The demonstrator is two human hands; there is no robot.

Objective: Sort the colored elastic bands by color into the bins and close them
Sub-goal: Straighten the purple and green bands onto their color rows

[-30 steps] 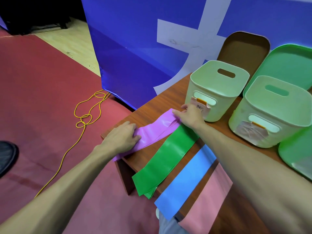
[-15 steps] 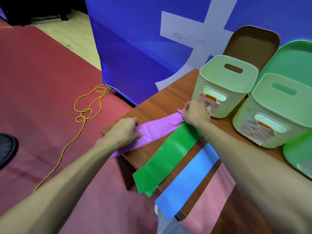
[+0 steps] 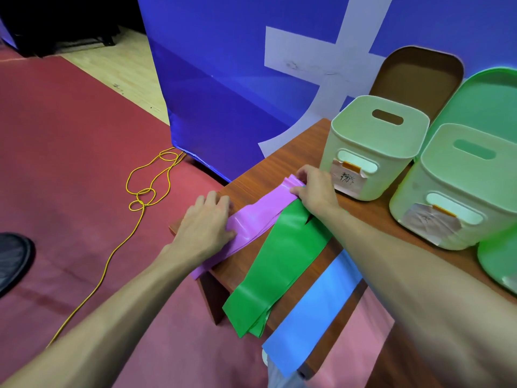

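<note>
Held flat purple elastic band (image 3: 260, 217) two-handed.
Pinched far end in right hand (image 3: 314, 190), gripped nearer part under curled left hand (image 3: 205, 224); judged light, floppy, slippery, best gathered endwise.

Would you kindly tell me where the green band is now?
In the head view, the green band lies on the table between the purple band and the blue band, overhanging its near edge.
</note>
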